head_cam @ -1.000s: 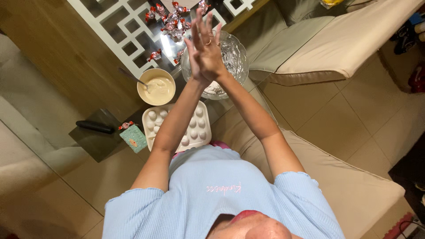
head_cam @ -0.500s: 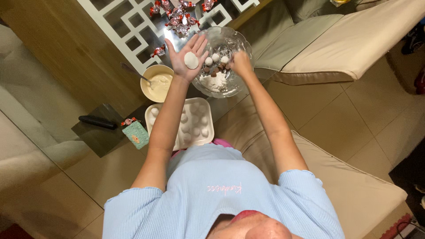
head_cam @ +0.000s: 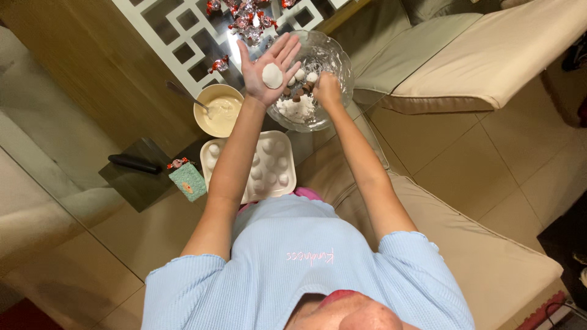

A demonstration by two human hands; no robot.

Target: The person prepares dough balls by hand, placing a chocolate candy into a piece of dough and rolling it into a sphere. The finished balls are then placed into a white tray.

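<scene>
Dough disc (head_cam: pixel 272 76), white and flattened, lies in the palm of the left hand (head_cam: pixel 269 70), which is held open, palm up, fingers spread, above the near-left rim of the glass bowl (head_cam: pixel 339 58). Left of it on the desk (head_cam: pixel 131 183): a dark bar-shaped object (head_cam: pixel 134 164), a small green packet (head_cam: pixel 186 181), a cream bowl (head_cam: pixel 218 110) of pale batter with a spoon (head_cam: pixel 183 98), and a white moulded tray (head_cam: pixel 257 166) carrying round white balls. Red-and-silver wrapped sweets (head_cam: pixel 244 15) lie beyond the hand. Right of the disc, the right hand (head_cam: pixel 327 90) reaches into the glass bowl, fingers curled over small brown pieces (head_cam: pixel 296 95) beside white balls and powder; whether it grips 1 cannot be told. The disc lies just left of the right hand, so the right hand is nearer the brown pieces.
</scene>
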